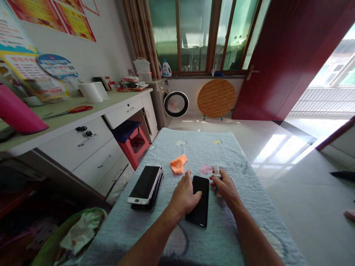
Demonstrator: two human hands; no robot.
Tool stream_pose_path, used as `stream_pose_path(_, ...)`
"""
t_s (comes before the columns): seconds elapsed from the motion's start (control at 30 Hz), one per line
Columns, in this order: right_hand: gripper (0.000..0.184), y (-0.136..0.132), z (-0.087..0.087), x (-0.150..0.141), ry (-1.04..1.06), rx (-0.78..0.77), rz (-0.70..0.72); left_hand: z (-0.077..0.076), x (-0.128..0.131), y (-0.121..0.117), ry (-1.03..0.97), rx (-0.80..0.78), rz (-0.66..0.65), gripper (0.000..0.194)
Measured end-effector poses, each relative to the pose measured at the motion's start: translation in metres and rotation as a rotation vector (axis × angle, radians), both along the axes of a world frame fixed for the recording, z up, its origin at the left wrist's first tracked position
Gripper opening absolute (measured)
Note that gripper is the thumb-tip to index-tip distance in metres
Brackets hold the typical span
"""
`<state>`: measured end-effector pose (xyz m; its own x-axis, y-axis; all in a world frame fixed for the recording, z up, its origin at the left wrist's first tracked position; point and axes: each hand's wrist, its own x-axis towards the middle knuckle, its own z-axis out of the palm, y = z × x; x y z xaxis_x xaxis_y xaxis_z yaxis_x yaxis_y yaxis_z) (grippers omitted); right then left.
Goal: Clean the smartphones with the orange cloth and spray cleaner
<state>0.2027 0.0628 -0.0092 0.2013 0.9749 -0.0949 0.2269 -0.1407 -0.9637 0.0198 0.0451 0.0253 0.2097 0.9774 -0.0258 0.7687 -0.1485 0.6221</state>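
Observation:
A black phone (pixel 200 205) lies screen up on the light blue cloth-covered table (pixel 235 225). My left hand (pixel 184 194) rests on the phone's left edge, its fingers curled over the screen. My right hand (pixel 225 186) is closed around a small white spray bottle (pixel 216 171) just right of the phone's top corner. An orange cleaning cloth (pixel 178 164) lies crumpled a little beyond my left hand. A stack of phones (pixel 146 186), the top one white-edged, sits to the left.
A long desk with drawers (pixel 91 147) runs along the left wall, red scissors (pixel 79 109) on top. A red stool (pixel 133 142) stands under it. A washing machine (pixel 166 99), a folded round table (pixel 216 98) and a red door (pixel 285 55) are farther back.

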Motion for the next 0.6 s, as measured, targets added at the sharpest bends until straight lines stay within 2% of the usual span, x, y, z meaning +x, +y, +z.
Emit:
stream_pose_path(0.1, 0.03, 0.0, -0.001, 0.001, -0.035, 0.045, 0.037, 0.001, -0.007, 0.017, 0.179, 0.167, 0.049, 0.059)
stream_pose_path(0.2, 0.03, 0.0, 0.002, 0.0, -0.06, 0.147, 0.048, 0.001, -0.012, 0.035, 0.235, 0.212, 0.129, 0.046)
stream_pose_path(0.33, 0.033, 0.001, 0.006, 0.0, -0.047, 0.265, 0.002, -0.004, -0.015, 0.054, 0.275, 0.221, 0.175, 0.04)
stream_pose_path(0.6, 0.041, 0.0, 0.002, 0.001, 0.004, 0.206, 0.009, -0.013, -0.024, 0.064, 0.241, 0.131, 0.166, 0.036)
